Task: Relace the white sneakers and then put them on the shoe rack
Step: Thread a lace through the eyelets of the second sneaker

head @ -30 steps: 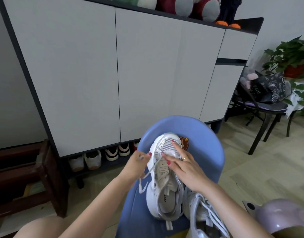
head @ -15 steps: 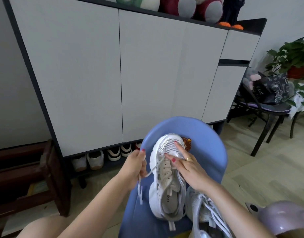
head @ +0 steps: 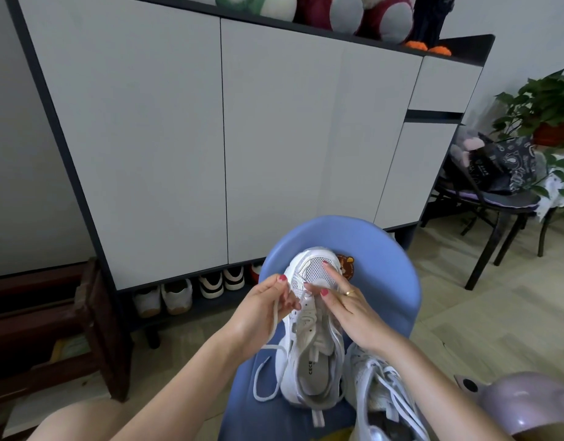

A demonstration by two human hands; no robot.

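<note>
White sneaker (head: 309,351) on blue chair (head: 382,249); left hand (head: 258,316) fingers pinch lace (head: 274,316), right hand (head: 347,310) fingers extended, pressing its upper.

A home entryway: shoe cabinet (head: 274,138), houseplant (head: 541,106), plush toys (head: 338,11).

Both bare forearms reach forward from near edge. Left hand (head: 261,310) curled, fingers pinching a white cord lace (head: 276,316). Right hand (head: 347,310) palm down, index extended far, thumb and fingers lightly bent.
</note>
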